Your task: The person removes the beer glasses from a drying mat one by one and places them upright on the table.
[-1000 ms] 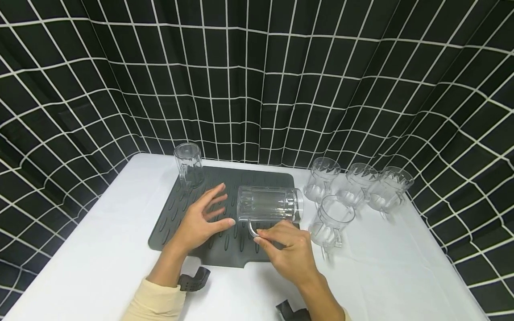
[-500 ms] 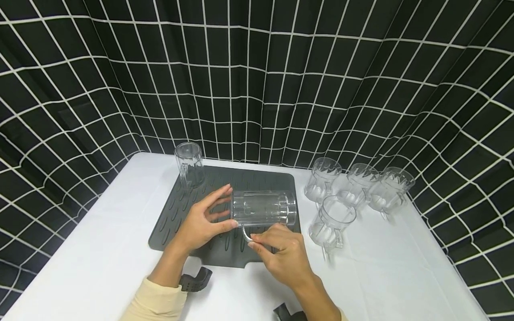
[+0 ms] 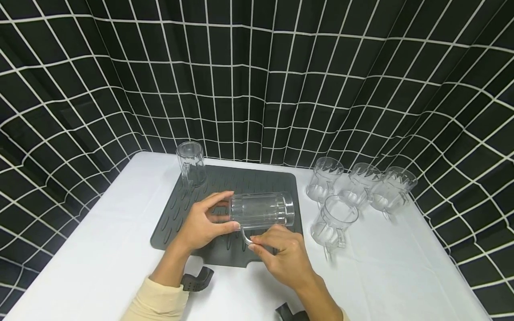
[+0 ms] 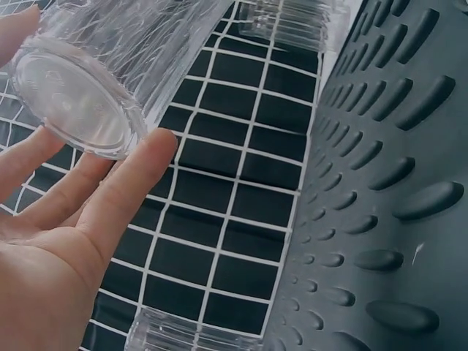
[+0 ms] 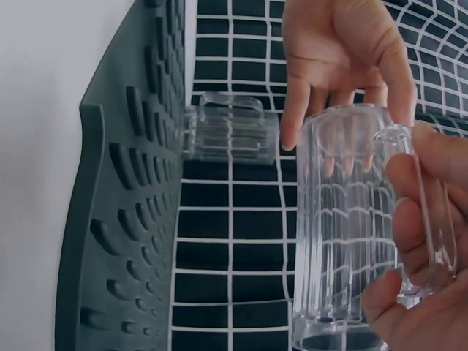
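A clear beer mug [image 3: 261, 209] is held sideways above the grey drying mat [image 3: 225, 183], its base to the left and its mouth to the right. My right hand [image 3: 283, 254] grips its handle [image 5: 436, 227], fingers curled through it in the right wrist view. My left hand [image 3: 205, 220] spans the base end, thumb at the near edge and fingertips at the far edge. The left wrist view shows the round mug base [image 4: 73, 102] between thumb and fingers. Another clear mug [image 3: 192, 165] stands on the mat's back left corner.
Several clear mugs stand on the white tablecloth [image 3: 381, 263] right of the mat, the nearest mug [image 3: 333, 223] close to the mat's edge. A black curtain with white grid lines [image 3: 241, 89] encloses the table at the back and sides.
The sideways mug has shifted left and slightly toward me in my right hand. My left hand, apart from it a second ago, now holds its base.
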### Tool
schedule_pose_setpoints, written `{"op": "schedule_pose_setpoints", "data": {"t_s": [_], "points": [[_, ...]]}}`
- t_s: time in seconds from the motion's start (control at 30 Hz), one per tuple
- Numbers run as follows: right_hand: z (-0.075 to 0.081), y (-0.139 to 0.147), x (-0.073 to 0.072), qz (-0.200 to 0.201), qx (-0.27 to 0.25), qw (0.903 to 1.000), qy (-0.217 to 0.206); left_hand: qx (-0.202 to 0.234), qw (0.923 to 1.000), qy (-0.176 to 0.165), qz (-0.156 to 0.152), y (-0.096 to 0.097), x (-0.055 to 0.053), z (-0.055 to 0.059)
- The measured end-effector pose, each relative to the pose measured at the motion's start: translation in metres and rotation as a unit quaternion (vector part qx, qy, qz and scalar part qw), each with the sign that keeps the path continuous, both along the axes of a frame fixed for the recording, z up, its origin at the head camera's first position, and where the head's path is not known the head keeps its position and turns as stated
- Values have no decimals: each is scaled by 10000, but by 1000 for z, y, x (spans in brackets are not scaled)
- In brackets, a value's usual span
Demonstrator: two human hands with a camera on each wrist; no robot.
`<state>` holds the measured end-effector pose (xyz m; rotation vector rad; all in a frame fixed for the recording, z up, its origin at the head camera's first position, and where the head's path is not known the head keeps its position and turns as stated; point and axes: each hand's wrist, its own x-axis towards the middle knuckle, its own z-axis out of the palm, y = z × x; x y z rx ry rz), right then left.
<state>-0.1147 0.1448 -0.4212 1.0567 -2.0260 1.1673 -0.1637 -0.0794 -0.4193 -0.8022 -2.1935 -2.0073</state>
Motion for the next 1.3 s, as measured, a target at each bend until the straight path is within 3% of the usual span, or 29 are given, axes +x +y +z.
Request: {"op": "schedule_pose_setpoints", "data": {"t_s": [0.13,0.23,0.3,0.37,0.43,0.5,0.6,0.7,0.8,0.9,1.03,1.3], "points": [[2,1,-1,-1,-362,9992,191,132,9998,17,127,-1,-1,-1],[7,1,-3,-159,-1104,9923,530,289,9993,42,241,-2,-1,-1],[7,2,-4,-502,-1653,9842,388,373,9986,60,359,-3,-2,-1],[5,3,-3,-983,-1999,9747,-196,405,9981,67,466,-4,-3,-1],[0,5,-2,-1587,-2007,9597,-1164,399,9975,119,568,-6,-4,-2],[-4,3,0,-2097,-1610,9401,-2152,418,9968,171,659,-6,-4,-3],[-6,0,0,-2324,-975,9175,-3077,481,9961,200,716,-5,-4,-4],[-6,-4,1,-1996,-993,9102,-3491,521,9958,185,729,-4,-4,-4],[-3,-6,2,-1462,-1674,9001,-3748,557,9963,51,657,-3,-4,-4],[0,-7,3,-996,-2393,8824,-3925,605,9970,-208,435,-2,-4,-3],[3,-5,4,-593,-2919,8658,-4020,594,9966,-550,128,0,-3,-3],[11,-5,8,3,-3338,8572,-3921,316,9983,-490,-28,2,-3,-5]]}}
